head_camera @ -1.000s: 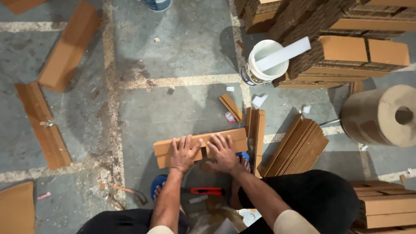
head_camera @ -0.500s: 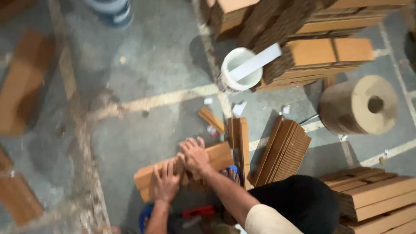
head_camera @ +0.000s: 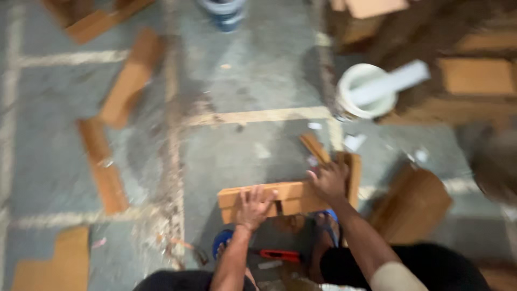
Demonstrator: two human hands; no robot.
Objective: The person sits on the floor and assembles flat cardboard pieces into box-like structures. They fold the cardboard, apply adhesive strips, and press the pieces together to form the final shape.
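- Folded cardboard piece [head_camera: 269, 200] lies on the concrete floor [head_camera: 237, 145] just ahead of my knees; long axis runs left to right across the view, right end tipped slightly away from me.
- Left hand [head_camera: 254, 207] rests flat on its near-left part, fingers spread, palm down, gripping nothing.
- Right hand [head_camera: 328, 180] sits at the right end, fingers loosely curled; motion blur, so I cannot tell if it grips.
- White bucket [head_camera: 365, 98] stands well beyond; red-handled tool [head_camera: 279, 254] lies near my legs.
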